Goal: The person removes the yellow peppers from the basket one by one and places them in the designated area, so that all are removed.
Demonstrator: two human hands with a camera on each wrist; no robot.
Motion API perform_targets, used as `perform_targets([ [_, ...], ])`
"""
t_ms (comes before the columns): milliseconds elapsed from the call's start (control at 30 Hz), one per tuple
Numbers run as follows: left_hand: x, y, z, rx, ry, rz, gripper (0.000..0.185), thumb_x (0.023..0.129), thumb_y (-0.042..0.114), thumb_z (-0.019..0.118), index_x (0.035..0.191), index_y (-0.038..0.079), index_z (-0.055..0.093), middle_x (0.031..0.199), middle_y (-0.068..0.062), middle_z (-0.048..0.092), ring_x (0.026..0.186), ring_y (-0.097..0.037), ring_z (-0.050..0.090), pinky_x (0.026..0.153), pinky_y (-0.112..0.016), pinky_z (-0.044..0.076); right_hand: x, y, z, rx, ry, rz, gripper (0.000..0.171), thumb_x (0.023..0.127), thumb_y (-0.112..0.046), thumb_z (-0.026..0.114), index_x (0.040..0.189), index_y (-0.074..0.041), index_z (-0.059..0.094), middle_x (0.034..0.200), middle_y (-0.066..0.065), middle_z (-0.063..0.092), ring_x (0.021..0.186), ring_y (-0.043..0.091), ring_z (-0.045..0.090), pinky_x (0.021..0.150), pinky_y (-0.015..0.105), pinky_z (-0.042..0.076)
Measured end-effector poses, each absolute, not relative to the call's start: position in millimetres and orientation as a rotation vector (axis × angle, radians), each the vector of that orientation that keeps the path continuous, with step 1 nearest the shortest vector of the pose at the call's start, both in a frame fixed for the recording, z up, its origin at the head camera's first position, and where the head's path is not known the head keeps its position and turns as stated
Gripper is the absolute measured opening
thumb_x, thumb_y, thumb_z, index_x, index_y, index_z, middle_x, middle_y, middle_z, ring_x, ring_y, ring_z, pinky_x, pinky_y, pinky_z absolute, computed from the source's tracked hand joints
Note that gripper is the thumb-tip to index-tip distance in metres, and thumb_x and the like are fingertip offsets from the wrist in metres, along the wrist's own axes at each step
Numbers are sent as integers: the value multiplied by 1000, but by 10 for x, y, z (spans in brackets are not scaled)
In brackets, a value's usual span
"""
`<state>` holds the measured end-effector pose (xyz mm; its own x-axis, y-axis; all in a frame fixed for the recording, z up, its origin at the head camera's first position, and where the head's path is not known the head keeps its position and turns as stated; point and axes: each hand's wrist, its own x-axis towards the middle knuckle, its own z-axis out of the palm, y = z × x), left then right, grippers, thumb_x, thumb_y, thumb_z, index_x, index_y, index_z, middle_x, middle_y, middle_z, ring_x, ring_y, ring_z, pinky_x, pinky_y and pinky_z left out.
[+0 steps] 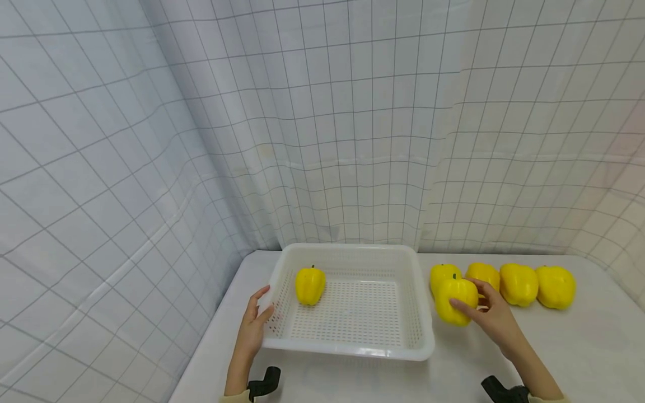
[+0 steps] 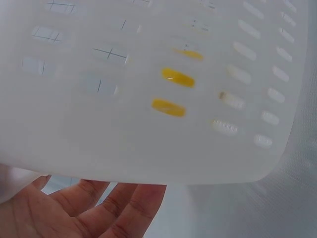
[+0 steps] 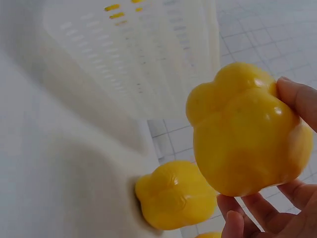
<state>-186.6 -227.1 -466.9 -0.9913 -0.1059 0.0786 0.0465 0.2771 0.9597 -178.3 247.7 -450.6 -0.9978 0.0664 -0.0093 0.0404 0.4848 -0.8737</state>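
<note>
My right hand [image 1: 491,316] grips a yellow bell pepper [image 1: 456,302] between thumb and fingers, just right of a white plastic basket [image 1: 347,348]. In the right wrist view this held pepper [image 3: 247,134] shows its lobed underside, the thumb on one side and fingertips on the other. My left hand [image 1: 251,327] holds the basket by its left rim; the left wrist view has the fingers [image 2: 141,203] at the rim's edge below the slotted wall [image 2: 124,144]. One yellow bell pepper [image 1: 309,286] is inside the basket, near its left side.
Several more yellow bell peppers stand in a row at the back right of the white table [image 1: 579,347], among them a pepper [image 1: 519,284] and the rightmost pepper [image 1: 556,287]. White checked curtains [image 1: 353,140] hang behind the table and along its left side.
</note>
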Motion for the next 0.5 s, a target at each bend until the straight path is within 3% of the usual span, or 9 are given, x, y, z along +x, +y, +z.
perform_targets([
  [333,-1879,-2273,-4690,65,-2401,-1805,47,98,10,47,144,11,36,144,-20,36,114,-35,44,93,-47,34,-1769,2656,-4756,-90,-2832,1540,78,86,-44,67,142,-3,33,136,25,38,106,34,47,75,37,45],
  [500,-1896,-2279,-4700,83,-2395,-1825,47,98,10,48,143,13,37,144,-18,36,113,-34,46,92,-45,35,-1749,2701,-4825,-118,-2901,1553,80,84,-47,68,142,-4,34,137,24,38,107,33,47,76,39,46],
])
